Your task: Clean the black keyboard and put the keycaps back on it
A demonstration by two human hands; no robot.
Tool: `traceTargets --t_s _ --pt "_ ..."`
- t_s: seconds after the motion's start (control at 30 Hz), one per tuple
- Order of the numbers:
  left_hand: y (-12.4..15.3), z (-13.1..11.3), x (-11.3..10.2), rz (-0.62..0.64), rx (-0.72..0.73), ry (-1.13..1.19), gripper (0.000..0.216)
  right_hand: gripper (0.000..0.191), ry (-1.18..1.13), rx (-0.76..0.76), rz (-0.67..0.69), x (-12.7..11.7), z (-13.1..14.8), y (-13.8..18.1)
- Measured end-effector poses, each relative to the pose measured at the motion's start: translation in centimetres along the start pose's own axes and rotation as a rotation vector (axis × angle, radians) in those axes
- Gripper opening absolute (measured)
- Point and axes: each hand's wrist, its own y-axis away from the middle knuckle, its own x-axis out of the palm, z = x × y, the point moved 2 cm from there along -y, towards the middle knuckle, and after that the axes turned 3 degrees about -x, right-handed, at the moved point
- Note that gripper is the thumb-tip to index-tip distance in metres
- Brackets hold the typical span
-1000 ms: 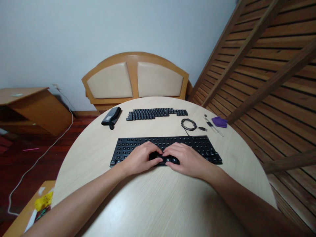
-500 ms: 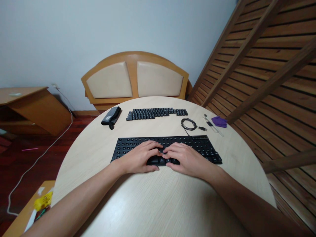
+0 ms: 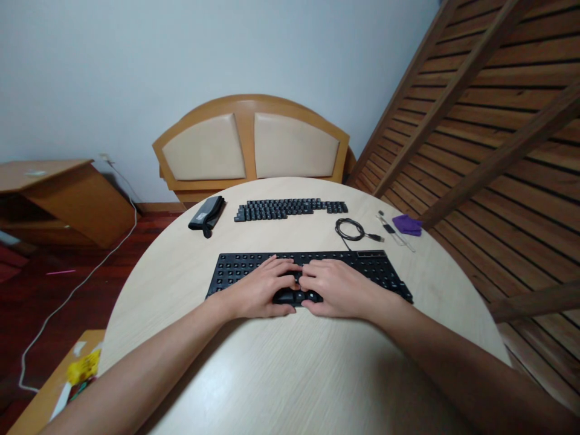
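A black keyboard base (image 3: 240,269) with its keycaps removed lies on the round pale wooden table (image 3: 290,368). My left hand (image 3: 260,290) and my right hand (image 3: 338,287) rest side by side on its middle, fingers curled down and fingertips nearly touching over a long black key (image 3: 294,296) at the front edge. What the fingertips pinch is hidden. Rows of loose black keycaps (image 3: 290,208) lie further back on the table.
A coiled black cable (image 3: 351,229) lies beside the keyboard's far right corner. A grey pouch (image 3: 206,212) sits at the back left, small tools (image 3: 392,231) and a purple cloth (image 3: 408,225) at the right. A wooden headboard (image 3: 251,145) stands behind; slatted wooden panels (image 3: 498,121) lean at right.
Both hands have drawn closer together over the keyboard's middle, the right hand sliding a little left. The view has shifted slightly.
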Motion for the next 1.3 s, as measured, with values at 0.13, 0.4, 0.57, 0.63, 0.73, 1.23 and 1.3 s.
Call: traceTargets --t_s 0.13,0.4,0.57,0.63,0.73,1.23,1.3 --pt "-0.2 -0.4 -0.4 -0.021 0.015 0.002 0.036 0.014 -0.032 0.005 -0.069 0.9 -0.5 0.9" --pt "-3.7 3.4 -2.2 -0.188 -0.142 -0.217 0.028 0.019 -0.044 0.012 -0.027 0.8 -0.8 1.1" --pt "-7.0 8.8 -2.9 -0.198 -0.279 -0.48 0.037 0.018 -0.061 0.029 -0.026 0.6 -1.3 1.4" --pt "-8.0 10.2 -2.9 -0.182 -0.308 -0.533 0.035 0.018 -0.071 0.039 -0.023 0.5 -1.6 1.7" --pt "-8.9 11.2 -2.7 -0.186 -0.327 -0.557 0.031 0.019 -0.091 0.047 -0.026 0.4 -1.9 2.1" --pt "-10.9 10.8 -1.6 -0.181 -0.297 -0.568 0.023 0.023 -0.142 0.031 -0.044 0.6 -2.5 2.5" --pt "-11.1 10.3 -1.5 -0.175 -0.287 -0.547 0.021 0.022 -0.14 0.029 -0.043 0.6 -2.4 2.4"
